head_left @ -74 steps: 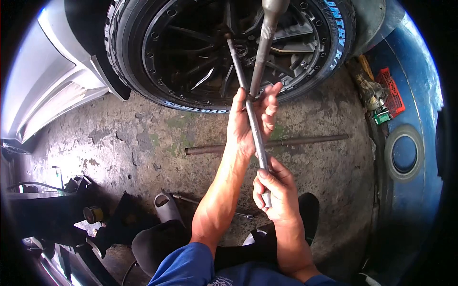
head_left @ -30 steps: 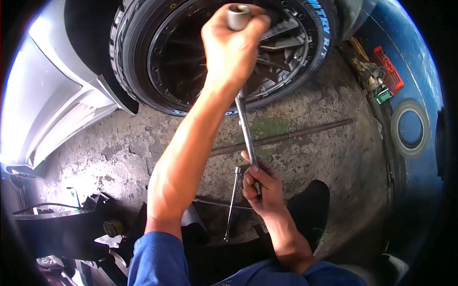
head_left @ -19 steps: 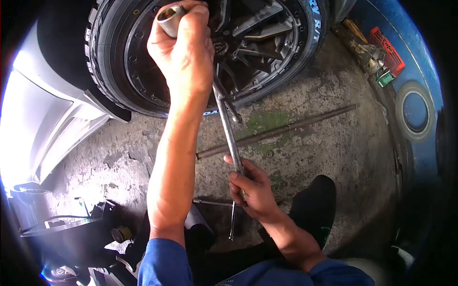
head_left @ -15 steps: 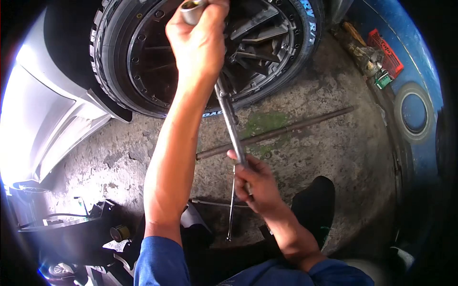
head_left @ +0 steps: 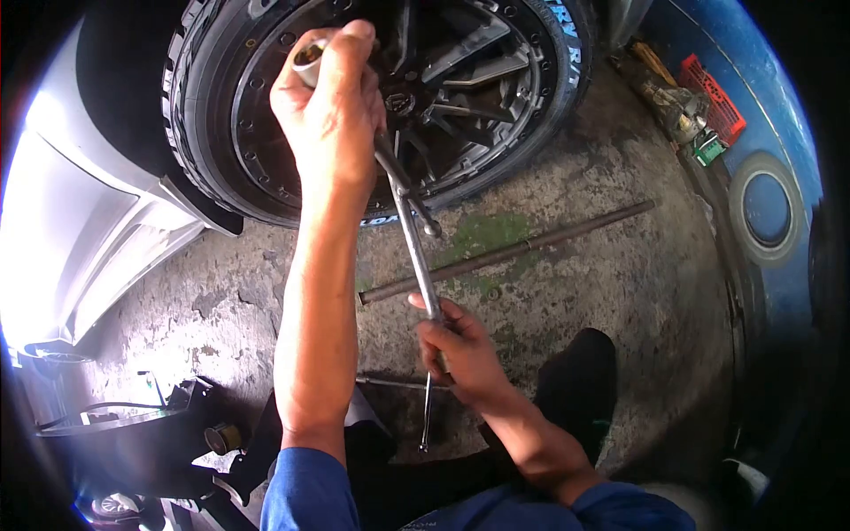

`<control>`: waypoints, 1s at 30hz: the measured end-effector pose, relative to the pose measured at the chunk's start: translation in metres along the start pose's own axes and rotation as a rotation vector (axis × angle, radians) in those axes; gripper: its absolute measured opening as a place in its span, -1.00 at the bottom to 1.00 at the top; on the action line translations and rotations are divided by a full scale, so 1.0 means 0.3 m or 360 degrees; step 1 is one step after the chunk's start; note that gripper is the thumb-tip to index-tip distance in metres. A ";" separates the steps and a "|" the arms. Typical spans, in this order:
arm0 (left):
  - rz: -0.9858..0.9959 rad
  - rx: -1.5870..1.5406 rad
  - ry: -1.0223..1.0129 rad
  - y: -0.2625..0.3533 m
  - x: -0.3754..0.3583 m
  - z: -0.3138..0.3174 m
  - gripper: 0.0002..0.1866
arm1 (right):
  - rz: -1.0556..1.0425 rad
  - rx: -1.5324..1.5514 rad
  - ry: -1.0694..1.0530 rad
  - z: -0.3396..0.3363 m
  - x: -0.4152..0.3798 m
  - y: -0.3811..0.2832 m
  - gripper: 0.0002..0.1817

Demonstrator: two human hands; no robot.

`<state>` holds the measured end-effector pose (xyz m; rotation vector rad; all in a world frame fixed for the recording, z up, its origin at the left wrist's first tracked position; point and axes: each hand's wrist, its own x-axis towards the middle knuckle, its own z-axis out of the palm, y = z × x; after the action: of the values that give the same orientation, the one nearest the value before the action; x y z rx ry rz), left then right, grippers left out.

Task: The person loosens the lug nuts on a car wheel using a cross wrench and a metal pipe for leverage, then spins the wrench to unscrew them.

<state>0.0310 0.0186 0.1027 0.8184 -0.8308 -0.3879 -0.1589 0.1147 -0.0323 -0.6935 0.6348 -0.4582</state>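
My left hand (head_left: 332, 111) is wrapped round a metal tool with a round socket end (head_left: 310, 60), in front of the wheel (head_left: 478, 66). From below that hand a dark bar with a rounded tip (head_left: 431, 228) sticks out. A long silver bar (head_left: 412, 243) runs down from there to my right hand (head_left: 456, 345), whose fingers are closed round its lower end. Below my right hand a thin chrome rod (head_left: 428, 416) points down. Where the bars join is hidden behind my left hand.
A long rusty pipe (head_left: 513, 250) lies on the concrete floor, with another thin bar (head_left: 398, 383) nearer me. A red basket (head_left: 713, 99) and a grey ring (head_left: 737, 208) are at the right. A white car body panel (head_left: 97, 203) stands at the left.
My left hand has moved left and slightly down with the socket tool. My right hand has shifted a little left and down, and the silver bar has moved left with them.
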 end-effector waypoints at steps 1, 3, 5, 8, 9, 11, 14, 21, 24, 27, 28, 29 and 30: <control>-0.0045 -0.0051 -0.0007 -0.002 -0.006 0.018 -0.78 | -0.0023 -0.0002 -0.0016 -0.031 -0.012 -0.024 -0.60; 0.0017 -0.0026 0.0045 -0.009 -0.005 0.052 -0.78 | -0.0052 -0.0002 -0.0036 -0.040 -0.026 -0.042 -0.60; 0.0011 -0.0001 0.0086 -0.004 0.005 0.057 -0.76 | -0.0051 0.0035 -0.0048 -0.033 -0.021 -0.051 -0.60; -0.0126 0.0012 0.0026 -0.010 0.014 0.028 -0.66 | 0.0048 0.0040 -0.0054 -0.023 -0.005 -0.037 -0.60; -0.0113 0.0023 0.0046 -0.013 0.016 0.023 -0.65 | 0.0063 0.0031 -0.0043 -0.012 0.002 -0.026 -0.60; -0.0095 0.0039 0.0077 -0.016 0.015 0.006 -0.65 | 0.0068 0.0035 -0.0052 0.013 0.014 -0.001 -0.61; -0.0121 0.0019 0.0015 0.003 0.016 0.000 -0.67 | 0.0079 -0.0021 -0.0037 0.029 0.017 -0.013 -0.61; 0.0154 0.0148 -0.0024 0.061 -0.159 0.158 -0.72 | 0.0285 0.0001 0.0092 -0.107 -0.221 -0.080 -0.59; -0.0102 0.0058 0.0512 0.048 -0.191 0.037 -0.75 | 0.0142 -0.0210 0.0068 -0.174 -0.194 -0.114 -0.62; 0.0130 -0.0469 0.0382 0.032 -0.216 -0.126 -0.73 | -0.0056 -0.0574 0.0138 -0.187 -0.144 -0.123 -0.68; 0.0226 -0.0523 0.0257 0.031 -0.221 -0.158 -0.72 | -0.0052 -0.0577 0.0137 -0.180 -0.135 -0.124 -0.68; 0.0228 -0.0606 0.0261 0.035 -0.225 -0.172 -0.70 | -0.0130 -0.0629 0.0163 -0.174 -0.129 -0.123 -0.67; 0.0219 -0.0599 0.0285 0.032 -0.232 -0.180 -0.70 | -0.0193 -0.0683 0.0190 -0.170 -0.132 -0.120 -0.67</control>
<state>0.0292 0.0925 0.0537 0.4360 -0.6175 -0.3302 -0.2279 0.0905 -0.0224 -1.1223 0.8173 -0.4828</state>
